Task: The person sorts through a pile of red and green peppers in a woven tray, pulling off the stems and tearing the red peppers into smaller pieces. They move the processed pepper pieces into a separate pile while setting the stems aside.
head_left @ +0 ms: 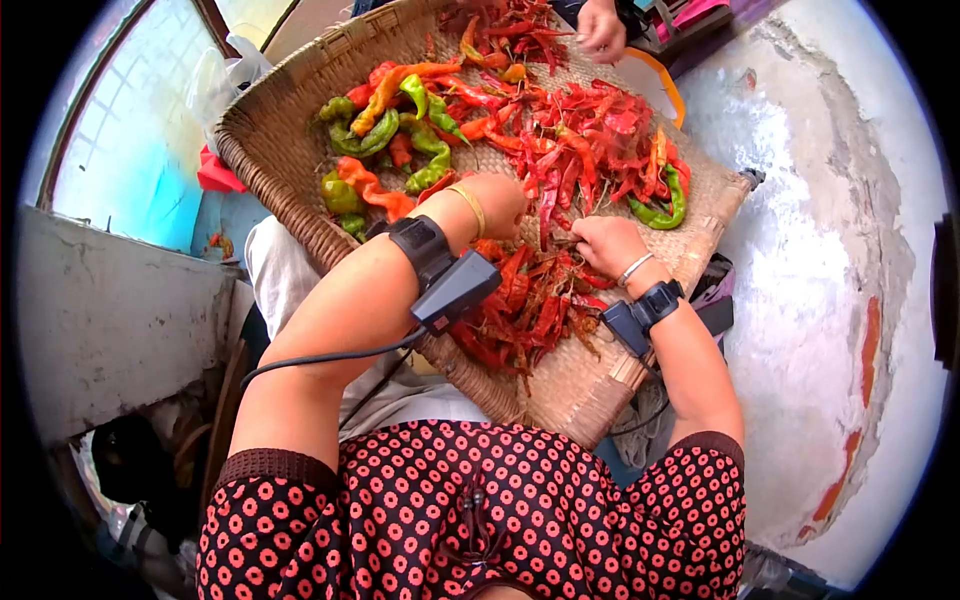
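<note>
Over the middle of a wide woven basket (600,385), both my hands work close together among red chili peppers (590,135). My left hand (500,207) is closed, its fingers curled at the edge of the main red heap. Just to the right, my right hand (610,245) has thumb and fingers pinched together near thin chili stems; what sits in the pinch is too small to make out. A long red chili (548,207) lies between the two hands. Below them is a second pile of darker, wrinkled red chilies (525,300).
Green peppers (430,165) and orange ones (385,95) lie at the basket's left, and a curved green chili (675,205) at its right. Another person's hand (600,32) is over the far edge. A worn wall (800,250) stands on the right, a window (120,130) on the left.
</note>
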Demonstrator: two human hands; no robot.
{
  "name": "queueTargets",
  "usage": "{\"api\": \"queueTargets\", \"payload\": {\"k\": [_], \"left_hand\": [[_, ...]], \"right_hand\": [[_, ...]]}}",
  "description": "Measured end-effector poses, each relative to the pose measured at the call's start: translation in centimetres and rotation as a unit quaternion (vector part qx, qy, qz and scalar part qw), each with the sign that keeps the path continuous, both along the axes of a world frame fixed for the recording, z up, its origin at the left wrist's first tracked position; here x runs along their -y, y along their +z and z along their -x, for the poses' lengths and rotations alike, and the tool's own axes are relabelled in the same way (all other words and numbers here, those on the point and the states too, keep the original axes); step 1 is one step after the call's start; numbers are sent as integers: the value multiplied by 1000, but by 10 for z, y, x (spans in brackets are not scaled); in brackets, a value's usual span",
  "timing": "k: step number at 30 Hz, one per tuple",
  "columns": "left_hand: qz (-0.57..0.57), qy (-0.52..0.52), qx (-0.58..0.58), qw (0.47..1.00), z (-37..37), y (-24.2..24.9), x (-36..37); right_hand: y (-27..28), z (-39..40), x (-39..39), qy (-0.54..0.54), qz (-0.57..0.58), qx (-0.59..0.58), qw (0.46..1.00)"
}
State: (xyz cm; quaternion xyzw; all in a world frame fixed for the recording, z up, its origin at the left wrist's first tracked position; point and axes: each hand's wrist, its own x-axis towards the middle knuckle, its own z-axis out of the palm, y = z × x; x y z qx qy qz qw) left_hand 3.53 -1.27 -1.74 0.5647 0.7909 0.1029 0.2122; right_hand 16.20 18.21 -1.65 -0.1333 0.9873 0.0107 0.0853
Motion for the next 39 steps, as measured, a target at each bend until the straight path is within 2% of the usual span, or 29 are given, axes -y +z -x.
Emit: {"api": "queueTargets", "payload": {"k": [3,6,8,10,11,12,13,14,15,16,18,20,24,26,27,28,30,31,33,34,36,37,38,39], "left_hand": [[1,15,6,1000,3,-8,1],[21,16,4,1000,2,-7,0],[35,14,-2,999,1,-6,-3],[11,19,4,1000,1,-7,0],[10,20,5,1000,2,-7,1],[7,21,10,1000,3,-7,2],[4,22,16,1000,3,-8,3],[2,25,16,1000,4,-10,2],[0,26,4,1000,5,-13,2],[-1,26,-7,1000,4,-15,2],[5,25,-2,1000,3,-14,1],[12,20,-3,1000,3,-13,0],[15,9,-14,1000,4,-11,0],[19,14,-10,1000,6,-12,1],[19,19,-10,1000,6,-13,1],[20,23,-10,999,5,-14,1],[18,21,-15,1000,5,-13,1],[13,18,-23,999,4,-12,0],[28,5,-24,999,6,-15,-4],[40,-3,-24,999,6,-13,-4],[31,2,4,1000,5,-10,-1],[28,-19,14,999,4,-7,-2],[24,-39,24,999,3,-5,-2],[23,-38,24,999,2,-3,-2]], "right_hand": [[20,2,1,-75,171,-2,982],[45,12,-14,-150,348,-10,925],[78,21,-13,-273,488,1,829],[86,33,-16,-311,576,-126,745],[79,36,-29,-333,579,-148,729],[66,33,-39,-332,579,-148,730],[53,30,-45,-328,414,-100,843],[42,28,-52,-310,231,-48,921],[38,25,-45,-297,97,13,950],[34,20,-34,-279,-38,74,957],[24,12,-24,-301,-84,117,943],[8,11,-27,-315,-69,136,937],[9,9,-26,-324,-57,112,937],[8,7,-33,-290,15,123,949],[16,5,-29,-321,96,146,931],[19,5,-30,-319,97,149,931],[27,1,-32,-244,210,39,946],[42,4,-28,-301,304,86,900],[57,16,-40,-229,281,6,932],[77,20,-34,-273,323,-3,906],[84,30,-41,-290,426,-123,848],[84,29,-41,-290,426,-123,848],[81,28,-42,-297,273,-179,897],[78,26,-41,-296,113,-231,920]]}}
